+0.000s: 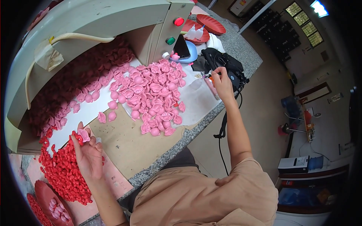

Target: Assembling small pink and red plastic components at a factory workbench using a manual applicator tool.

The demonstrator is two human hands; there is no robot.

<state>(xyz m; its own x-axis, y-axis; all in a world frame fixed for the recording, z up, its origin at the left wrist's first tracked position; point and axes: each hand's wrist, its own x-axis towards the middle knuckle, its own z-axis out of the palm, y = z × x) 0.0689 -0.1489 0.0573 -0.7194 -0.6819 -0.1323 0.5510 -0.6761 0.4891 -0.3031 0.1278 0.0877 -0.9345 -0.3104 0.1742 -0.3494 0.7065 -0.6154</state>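
My left hand [89,158] is raised over the left part of the bench, its fingers curled around a small pink shell-shaped piece [83,135] with red bits beside it. Below and left of that hand lies a heap of small red bean-like pieces [64,173]. My right hand [223,83] is at the bench's right side, thumb and fingers pinched together by a small orange spot; what they grip is too small to name. Close to it are a translucent nozzle-like item and a black bag [225,60]. Between my hands spreads a large pile of pink shell-shaped pieces [158,90].
A pale machine housing [113,19] with red and green buttons arches over more pink pieces. Red trays [211,24] and a blue dish [192,52] holding a dark phone-like slab stand behind. Another red tray [43,190] sits at lower left. A black cable hangs off the granite edge.
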